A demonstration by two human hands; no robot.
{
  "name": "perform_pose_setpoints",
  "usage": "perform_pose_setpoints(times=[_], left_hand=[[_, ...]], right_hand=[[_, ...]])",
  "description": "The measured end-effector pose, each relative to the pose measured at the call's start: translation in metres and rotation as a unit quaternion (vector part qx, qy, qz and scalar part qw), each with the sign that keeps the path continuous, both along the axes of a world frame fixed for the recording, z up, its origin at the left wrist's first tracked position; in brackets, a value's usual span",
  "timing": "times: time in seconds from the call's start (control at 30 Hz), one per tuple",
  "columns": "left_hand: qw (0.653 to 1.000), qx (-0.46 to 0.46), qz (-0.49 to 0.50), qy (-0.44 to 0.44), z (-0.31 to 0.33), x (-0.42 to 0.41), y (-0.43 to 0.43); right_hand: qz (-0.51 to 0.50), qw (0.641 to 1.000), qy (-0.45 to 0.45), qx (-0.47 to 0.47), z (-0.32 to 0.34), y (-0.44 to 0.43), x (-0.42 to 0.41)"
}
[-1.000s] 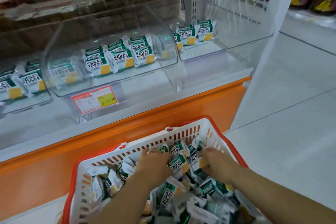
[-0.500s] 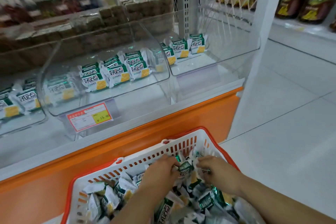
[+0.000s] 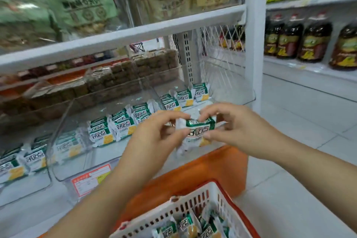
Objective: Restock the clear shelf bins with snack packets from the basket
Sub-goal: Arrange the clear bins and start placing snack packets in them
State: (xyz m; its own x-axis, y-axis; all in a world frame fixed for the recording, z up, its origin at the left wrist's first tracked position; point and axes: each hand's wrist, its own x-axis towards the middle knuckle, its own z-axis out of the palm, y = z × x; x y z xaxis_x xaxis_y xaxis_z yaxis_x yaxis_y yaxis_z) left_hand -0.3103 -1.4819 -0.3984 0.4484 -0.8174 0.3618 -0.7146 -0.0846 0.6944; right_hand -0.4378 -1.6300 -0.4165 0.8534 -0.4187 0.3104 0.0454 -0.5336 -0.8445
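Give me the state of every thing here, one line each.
Left hand: pinches the snack packet at its left end.
Right hand: pinches its right end.
Snack packet: held in the air.
Basket: holds more packets.
Middle bin: partly filled, front bare.
Right bin: few packets at the back.

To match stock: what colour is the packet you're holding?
The packet is green and white with yellow; head view.

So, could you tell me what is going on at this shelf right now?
A person is restocking. The left hand and right hand pinch one green-and-white snack packet between them, in front of the clear shelf bins, not yet inside one. The bins hold a few matching packets; the basket below holds more.
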Motion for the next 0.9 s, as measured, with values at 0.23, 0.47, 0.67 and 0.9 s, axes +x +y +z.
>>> perform_pose_setpoints(times=[0.23,0.47,0.67,0.9], left_hand=[[0.993,0.017,0.11,-0.03,0.006,0.081,-0.053],[0.98,0.068,0.043,0.183,-0.019,0.109,-0.064],[0.981,0.017,0.027,0.194,-0.034,0.114,-0.066],[0.981,0.001,0.017,0.194,-0.036,0.114,-0.069]], right_hand=[[-0.075,0.997,0.001,-0.035,0.031,-0.087,0.064],[-0.061,0.982,0.161,-0.077,-0.007,-0.144,0.136],[-0.066,0.967,0.221,-0.111,-0.025,-0.175,0.184],[-0.086,0.947,0.24,-0.195,-0.045,-0.185,0.204]])
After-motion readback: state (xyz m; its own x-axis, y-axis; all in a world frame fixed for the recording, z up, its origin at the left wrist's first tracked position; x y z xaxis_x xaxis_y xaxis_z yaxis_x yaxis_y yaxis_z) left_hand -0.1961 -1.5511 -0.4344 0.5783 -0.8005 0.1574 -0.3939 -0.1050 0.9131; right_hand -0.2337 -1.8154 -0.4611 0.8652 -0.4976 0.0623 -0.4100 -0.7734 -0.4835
